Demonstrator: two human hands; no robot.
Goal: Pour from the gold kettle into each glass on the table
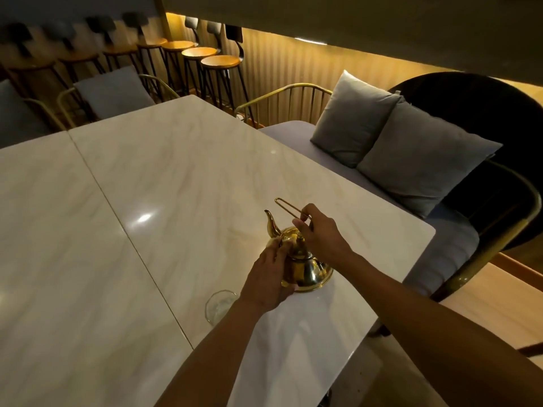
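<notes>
The gold kettle [305, 267] stands on the white marble table [147, 201] near its right edge, spout pointing to the far left. My right hand [321, 233] pinches the thin wire handle that rises above the lid. My left hand [271, 277] wraps around the kettle's near left side, fingers against its body and lid. One clear glass [219, 306] stands on the table just in front of the kettle, partly hidden by my left forearm; whether it holds liquid is unclear.
A seam runs across the table on the left. A bench with two grey cushions [396, 148] lies right of the table. A dark round chair [484, 171] stands beyond it. Bar stools [205, 63] line the back wall, and gold-framed chairs [111, 95] sit at the far side.
</notes>
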